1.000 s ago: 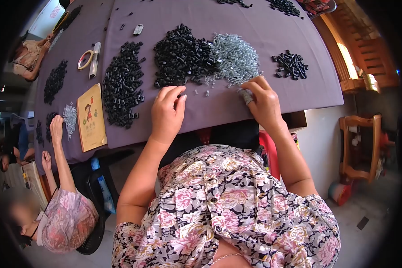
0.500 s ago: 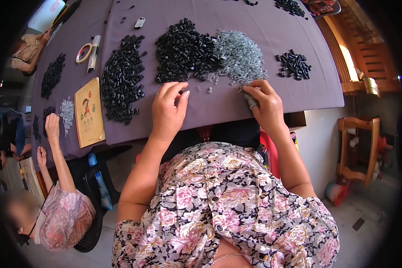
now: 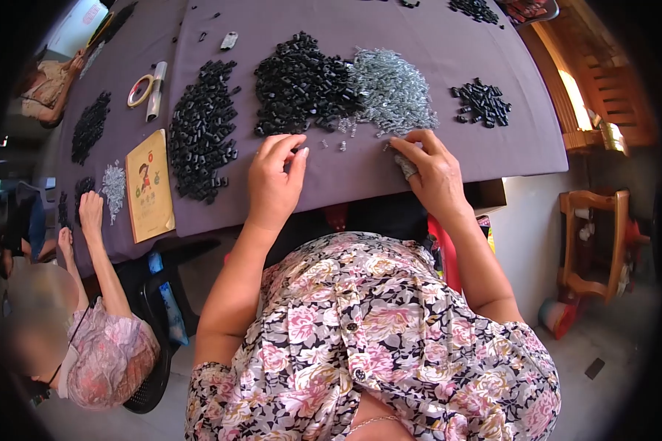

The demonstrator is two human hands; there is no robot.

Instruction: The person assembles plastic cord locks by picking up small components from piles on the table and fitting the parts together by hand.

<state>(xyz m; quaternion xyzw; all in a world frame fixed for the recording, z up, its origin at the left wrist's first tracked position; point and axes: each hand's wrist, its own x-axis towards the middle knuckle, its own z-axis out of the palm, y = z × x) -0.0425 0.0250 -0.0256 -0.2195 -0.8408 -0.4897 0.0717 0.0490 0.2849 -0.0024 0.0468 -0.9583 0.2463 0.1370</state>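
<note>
By table (image 3: 504,154) edge, L hand (image 3: 276,180) pinches black bit (image 3: 296,151); R hand's (image 3: 435,173) hold, can't tell; shiny bits (image 3: 393,92) heaped nr, prob for easy reach.

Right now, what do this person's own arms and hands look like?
Short sleeves in a floral print of pink, grey, white and black leave both forearms bare. The left hand is ungloved; the right hand has a greyish wrap, apparently on its thumb.
</note>
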